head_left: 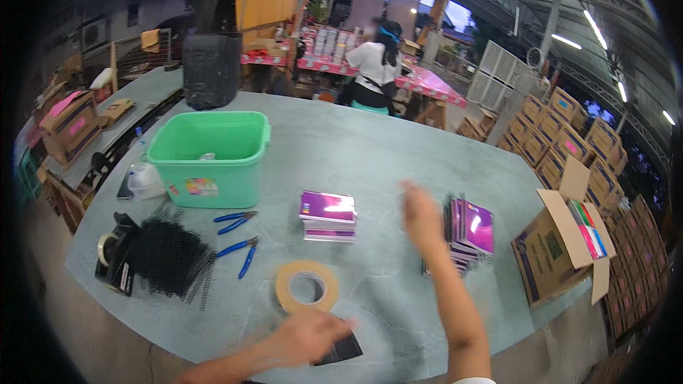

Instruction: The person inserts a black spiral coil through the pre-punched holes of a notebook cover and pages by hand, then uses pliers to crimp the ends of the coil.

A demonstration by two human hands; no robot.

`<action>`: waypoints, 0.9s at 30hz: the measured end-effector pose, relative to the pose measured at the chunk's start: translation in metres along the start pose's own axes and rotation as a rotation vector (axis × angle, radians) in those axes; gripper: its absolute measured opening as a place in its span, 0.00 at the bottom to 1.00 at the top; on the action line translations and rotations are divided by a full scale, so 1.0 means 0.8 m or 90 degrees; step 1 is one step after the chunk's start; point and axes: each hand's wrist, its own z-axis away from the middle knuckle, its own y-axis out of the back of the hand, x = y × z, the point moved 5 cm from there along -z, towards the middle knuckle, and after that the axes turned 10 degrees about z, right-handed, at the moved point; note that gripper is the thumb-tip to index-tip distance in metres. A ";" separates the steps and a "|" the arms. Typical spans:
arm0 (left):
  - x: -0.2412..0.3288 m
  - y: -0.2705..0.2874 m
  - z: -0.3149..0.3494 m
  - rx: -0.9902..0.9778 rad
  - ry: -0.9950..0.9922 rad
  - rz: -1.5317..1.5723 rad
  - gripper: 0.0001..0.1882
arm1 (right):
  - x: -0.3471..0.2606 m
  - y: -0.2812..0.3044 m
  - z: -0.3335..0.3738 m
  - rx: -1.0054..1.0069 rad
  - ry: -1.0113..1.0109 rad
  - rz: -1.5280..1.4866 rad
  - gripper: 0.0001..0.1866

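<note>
My left hand (pixel 309 332), smeared by motion, is at the table's near edge, over a flat black piece (pixel 343 350); whether it touches it I cannot tell. Just beyond it lies a wide roll of tan tape (pixel 286 286). My right hand (pixel 421 215), also blurred, reaches out between two groups of notebooks; its fingers do not show clearly. To its left, small purple notebooks (pixel 328 208) form a neat stack. On its right are purple notebooks with black spiral binding (pixel 478 227), partly behind my forearm.
Left on the grey-green table (pixel 370 149) stand a green tub (pixel 213 179), two blue-handled nippers (pixel 235 220), a heap of black spiral coils (pixel 171 252) and a tape dispenser (pixel 117 252). An open carton (pixel 548 249) stands right. Behind, a person (pixel 375 67) sits at a pink-covered table.
</note>
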 end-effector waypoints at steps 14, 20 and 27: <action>-0.083 0.045 0.059 0.328 0.331 0.193 0.18 | -0.116 -0.115 0.023 -0.124 -0.077 -0.330 0.17; -0.141 0.041 0.017 0.454 0.357 0.786 0.16 | -0.185 -0.081 0.157 -0.256 -0.375 -0.936 0.23; -0.164 -0.004 0.067 0.288 0.428 0.443 0.13 | -0.221 0.044 0.126 0.044 0.128 -0.266 0.17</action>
